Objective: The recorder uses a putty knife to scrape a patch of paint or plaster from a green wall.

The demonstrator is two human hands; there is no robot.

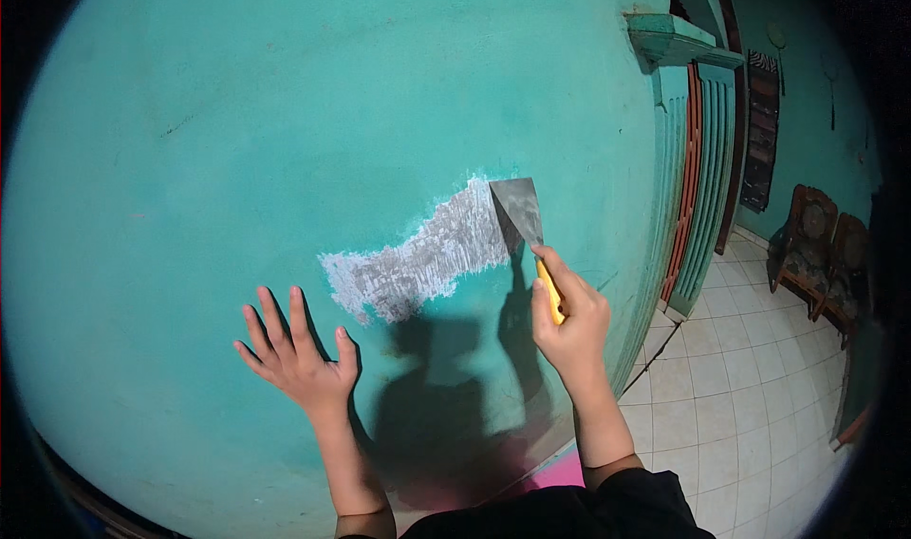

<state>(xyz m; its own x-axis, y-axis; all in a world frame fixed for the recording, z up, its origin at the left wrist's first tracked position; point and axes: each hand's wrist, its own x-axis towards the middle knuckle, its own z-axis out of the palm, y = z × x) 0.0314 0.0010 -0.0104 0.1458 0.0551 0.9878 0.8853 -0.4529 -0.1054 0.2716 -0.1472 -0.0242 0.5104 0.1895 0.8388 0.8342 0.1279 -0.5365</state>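
Note:
A teal painted wall (285, 140) fills most of the view. Across its middle runs an irregular bare patch (418, 259), grey and whitish with ragged pale edges. My right hand (574, 316) is closed round the yellow handle of a putty knife (518, 205). The wide metal blade points up, its top edge at the patch's upper right end. Lower left of the patch, my left hand (302, 354) rests against the wall with its fingers spread, holding nothing. My shadow falls on the wall between my forearms.
To the right, a ribbed teal pillar (710, 188) with a ledge stands by a doorway with a reddish-brown frame. Pale floor tiles (731, 368) lie beyond. Dark wooden chairs (818, 254) stand at the far right. Something pink (560, 473) shows low near my right forearm.

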